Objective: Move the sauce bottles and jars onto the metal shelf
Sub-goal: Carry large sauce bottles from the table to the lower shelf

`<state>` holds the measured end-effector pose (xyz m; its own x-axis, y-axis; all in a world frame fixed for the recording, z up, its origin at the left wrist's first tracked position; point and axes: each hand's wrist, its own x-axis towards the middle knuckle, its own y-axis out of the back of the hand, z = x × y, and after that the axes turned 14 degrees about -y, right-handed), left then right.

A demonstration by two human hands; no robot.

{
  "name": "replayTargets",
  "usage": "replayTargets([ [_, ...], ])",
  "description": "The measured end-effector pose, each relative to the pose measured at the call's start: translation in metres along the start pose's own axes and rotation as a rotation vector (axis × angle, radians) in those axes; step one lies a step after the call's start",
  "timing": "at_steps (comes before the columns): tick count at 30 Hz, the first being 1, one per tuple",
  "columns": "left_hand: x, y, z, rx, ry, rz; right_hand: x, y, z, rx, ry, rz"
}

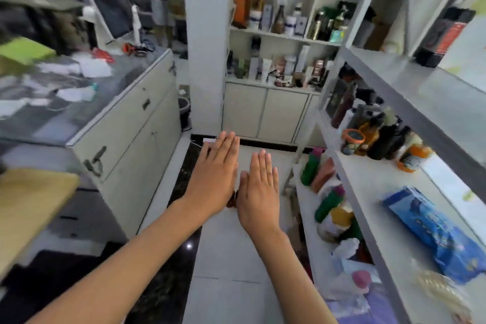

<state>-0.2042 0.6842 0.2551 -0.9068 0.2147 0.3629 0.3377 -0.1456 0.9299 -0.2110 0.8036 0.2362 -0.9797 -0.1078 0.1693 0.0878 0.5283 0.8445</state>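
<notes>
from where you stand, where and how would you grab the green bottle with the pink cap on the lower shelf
Probably around the body of the green bottle, just under its pink cap, coming in from the open aisle side with the right hand. It stands upright at the shelf's front edge, and an orange pack crowds its far side, so the aisle side looks clearest.

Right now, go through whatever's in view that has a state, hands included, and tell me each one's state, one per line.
Left hand: open, fingers straight, holding nothing.
Right hand: open, fingers straight, holding nothing.
Green bottle: upright on the lower shelf, capped.
Orange-lidded jar: upright on the metal shelf, lid on.
Blue packet: lying flat on the metal shelf.
Cabinet doors: closed.
</notes>
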Motion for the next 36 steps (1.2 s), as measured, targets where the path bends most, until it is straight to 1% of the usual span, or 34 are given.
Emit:
replayTargets([
  [3,-0.057,0.003,-0.065,0.022,0.154,-0.032,-0.004,-0.05,-0.061,0.002,0.124,-0.084],
  [6,-0.12,0.008,-0.13,0.015,0.357,-0.058,-0.014,-0.099,-0.126,-0.041,0.273,-0.161],
  [10,-0.198,0.016,-0.2,0.029,0.575,-0.07,-0.038,-0.165,-0.208,-0.048,0.433,-0.274],
  [14,-0.269,0.027,-0.262,0.003,0.77,-0.051,-0.067,-0.223,-0.284,-0.033,0.552,-0.398],
  [16,-0.307,0.032,-0.292,-0.016,0.863,-0.01,-0.082,-0.247,-0.319,-0.049,0.621,-0.471],
  [19,-0.359,0.038,-0.323,-0.051,1.004,0.028,-0.101,-0.276,-0.365,-0.015,0.703,-0.546],
  [22,-0.4,0.048,-0.344,-0.068,1.119,0.033,-0.119,-0.3,-0.404,0.017,0.72,-0.641],
  [27,-0.449,0.059,-0.38,-0.091,1.261,0.12,-0.136,-0.342,-0.456,0.096,0.732,-0.801],
  [32,-0.465,0.067,-0.431,-0.122,1.38,0.239,-0.127,-0.391,-0.506,0.158,0.706,-0.923],
  [36,-0.465,0.074,-0.489,-0.12,1.426,0.293,-0.106,-0.44,-0.557,0.25,0.618,-1.019],
])
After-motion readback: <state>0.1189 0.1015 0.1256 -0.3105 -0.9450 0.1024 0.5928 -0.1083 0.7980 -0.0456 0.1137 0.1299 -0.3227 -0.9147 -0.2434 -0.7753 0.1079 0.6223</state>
